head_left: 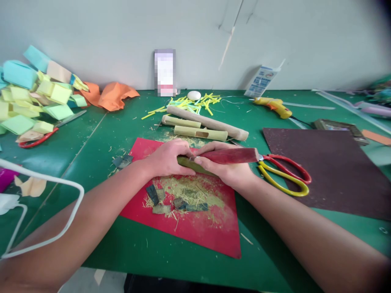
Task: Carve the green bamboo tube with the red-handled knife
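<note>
My left hand [172, 156] is closed around the left end of a green bamboo tube [195, 165], which lies low over a red sheet [210, 238]. My right hand [227, 169] wraps a carving knife with a thick red wooden handle [232, 156], its butt pointing right. Its working end sits on the bamboo between both hands, and the blade is mostly hidden. Pale shavings [195, 189] and dark green bamboo chips [152, 195] lie on the sheet below my hands.
Behind my hands lie a notched bamboo piece [183, 130] and a long stick [207, 121]. Red-and-yellow-handled scissors [284, 181] rest on a dark brown board [332, 171]. A yellow glue gun [273, 106] lies farther back. Folded paper [33, 93] piles at left; a white cable [77, 203] loops near my left forearm.
</note>
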### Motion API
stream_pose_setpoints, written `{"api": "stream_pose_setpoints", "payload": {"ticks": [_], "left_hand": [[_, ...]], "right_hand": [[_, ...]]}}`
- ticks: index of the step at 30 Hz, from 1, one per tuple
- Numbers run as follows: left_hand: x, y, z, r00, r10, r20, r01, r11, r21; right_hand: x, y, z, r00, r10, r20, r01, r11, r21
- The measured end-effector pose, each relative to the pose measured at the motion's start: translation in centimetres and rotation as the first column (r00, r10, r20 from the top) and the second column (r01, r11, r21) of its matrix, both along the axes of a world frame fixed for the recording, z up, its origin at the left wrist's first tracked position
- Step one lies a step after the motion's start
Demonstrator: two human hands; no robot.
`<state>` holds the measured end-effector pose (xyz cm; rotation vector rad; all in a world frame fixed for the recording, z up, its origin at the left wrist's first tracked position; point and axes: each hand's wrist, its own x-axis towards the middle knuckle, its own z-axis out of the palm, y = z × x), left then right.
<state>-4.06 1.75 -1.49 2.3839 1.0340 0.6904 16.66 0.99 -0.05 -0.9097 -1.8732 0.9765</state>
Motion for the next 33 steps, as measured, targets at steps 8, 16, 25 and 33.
{"api": "stream_pose_setpoints", "payload": {"ticks": [8,16,25,33], "left_hand": [[-0.1,-0.1,0.1,1.000,-0.005,-0.013,0.005,1.000,-0.015],[-0.1,-0.1,0.2,1.000,-0.022,-0.014,0.021,1.000,-0.022],[-0.1,-0.1,0.2,1.000,0.007,-0.028,-0.007,1.000,-0.021],[-0.1,-0.1,0.3,1.000,-0.015,-0.012,0.015,1.000,-0.017]], "right_hand": [[-0.1,-0.2,0.7,0.995,-0.024,0.092,0.010,0.989,0.150],[0.3,-0.8,0.5,0.990,-0.073,0.117,0.047,0.977,0.208],[0.4,-0.6,-0.5,0.986,-0.163,-0.021,0.164,0.975,0.151],[0.7,-0.5,-0.6,0.986,-0.156,-0.061,0.163,0.975,0.150]]}}
